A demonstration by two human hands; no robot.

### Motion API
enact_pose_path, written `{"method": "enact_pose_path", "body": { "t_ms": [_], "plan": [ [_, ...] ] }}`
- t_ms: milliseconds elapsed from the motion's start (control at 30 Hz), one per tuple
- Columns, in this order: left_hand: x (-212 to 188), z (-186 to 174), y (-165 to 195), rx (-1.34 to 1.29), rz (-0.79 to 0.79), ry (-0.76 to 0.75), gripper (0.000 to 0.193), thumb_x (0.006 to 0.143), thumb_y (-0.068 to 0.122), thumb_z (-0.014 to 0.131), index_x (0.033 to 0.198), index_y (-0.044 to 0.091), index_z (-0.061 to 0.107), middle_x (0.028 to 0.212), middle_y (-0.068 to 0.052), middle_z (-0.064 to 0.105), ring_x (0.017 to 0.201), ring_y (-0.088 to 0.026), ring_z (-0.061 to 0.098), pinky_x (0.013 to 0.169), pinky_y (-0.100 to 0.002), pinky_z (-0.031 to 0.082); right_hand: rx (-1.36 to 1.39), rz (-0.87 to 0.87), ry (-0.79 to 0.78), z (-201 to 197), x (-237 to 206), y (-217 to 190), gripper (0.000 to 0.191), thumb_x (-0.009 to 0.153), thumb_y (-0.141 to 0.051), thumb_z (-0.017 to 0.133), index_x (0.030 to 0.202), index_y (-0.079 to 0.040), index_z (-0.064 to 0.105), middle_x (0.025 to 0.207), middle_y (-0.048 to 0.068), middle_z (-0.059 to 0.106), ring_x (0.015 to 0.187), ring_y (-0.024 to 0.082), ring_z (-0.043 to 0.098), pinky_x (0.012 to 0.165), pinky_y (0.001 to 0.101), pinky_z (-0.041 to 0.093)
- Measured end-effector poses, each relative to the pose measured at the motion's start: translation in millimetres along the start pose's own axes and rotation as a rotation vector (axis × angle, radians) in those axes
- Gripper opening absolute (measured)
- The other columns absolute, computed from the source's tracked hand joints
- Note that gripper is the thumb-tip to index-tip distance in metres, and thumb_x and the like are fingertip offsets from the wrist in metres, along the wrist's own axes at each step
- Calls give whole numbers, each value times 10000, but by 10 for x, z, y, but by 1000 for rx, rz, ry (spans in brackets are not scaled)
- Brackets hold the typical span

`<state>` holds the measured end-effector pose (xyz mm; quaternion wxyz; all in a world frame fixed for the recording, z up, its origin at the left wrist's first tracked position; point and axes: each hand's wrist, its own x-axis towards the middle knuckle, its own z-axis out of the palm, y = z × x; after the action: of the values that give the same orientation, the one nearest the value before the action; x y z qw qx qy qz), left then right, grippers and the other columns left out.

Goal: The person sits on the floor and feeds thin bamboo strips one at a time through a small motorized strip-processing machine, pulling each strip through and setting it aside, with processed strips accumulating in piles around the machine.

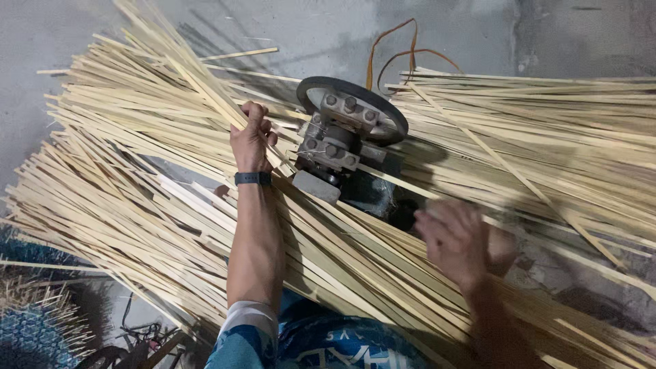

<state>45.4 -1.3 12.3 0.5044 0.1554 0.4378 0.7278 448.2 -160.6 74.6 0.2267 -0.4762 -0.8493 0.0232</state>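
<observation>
Two hands work over heaped bamboo strips (pixel 137 205) on the floor. Left hand (pixel 251 140) has fingers clamped on a strip beside the splitting machine (pixel 345 130); right hand (pixel 454 239) is blurred, its grip unclear.

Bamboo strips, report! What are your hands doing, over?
Left hand gripping bamboo strips beside the machine. Right hand blurred over the strips, grip unclear. Strips piled all around machine.

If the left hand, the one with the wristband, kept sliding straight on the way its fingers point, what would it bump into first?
The left hand points up the picture, gripping pale bamboo strips. Going straight on, it would probably first meet more of those strips fanned out just beyond its fingertips, then the grey floor. The small machine sits to its right, seemingly out of line.
</observation>
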Motion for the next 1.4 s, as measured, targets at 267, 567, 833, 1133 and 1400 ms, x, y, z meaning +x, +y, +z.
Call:
{"method": "enact_pose_path", "body": {
  "t_ms": [267,567,833,1133,1400],
  "plan": [
    [-60,65,43,147,-35,-21,271,953,177,765,1113,26,607,900,-114,691,559,-135,576,431,-265,464,127,579,-575,164,-243,-65,197,877,-366,753,950,-196,820,906,-18,794,786,129,743,1178,458,411],
    [-67,101,59,122,-46,-28,252,953,165,755,1104,38,597,877,-116,702,562,-140,590,432,-267,463,154,674,-586,-7,-530,160,371,804,-403,891,719,-69,754,659,85,722,587,178,681,638,384,590],
    [-80,84,45,146,-18,-13,270,960,209,762,1097,37,605,867,-99,700,579,-134,587,457,-269,480,429,150,-197,-395,-278,196,151,858,-248,760,791,-114,744,804,72,743,790,192,726,720,296,582],
    [51,-43,-55,-41,111,65,440,1066,371,677,1231,-27,590,829,-60,596,735,-147,578,646,-330,554,357,714,-413,-635,-989,808,109,898,-183,720,947,-130,801,950,93,788,816,245,722,730,349,620],
    [67,-47,-1,-183,30,146,631,945,501,655,1313,9,509,667,39,366,568,-110,409,470,-295,407,-39,970,-293,-874,-1566,1705,196,1023,-266,710,989,-97,805,781,182,742,640,345,671,649,457,550]
  ]
}}
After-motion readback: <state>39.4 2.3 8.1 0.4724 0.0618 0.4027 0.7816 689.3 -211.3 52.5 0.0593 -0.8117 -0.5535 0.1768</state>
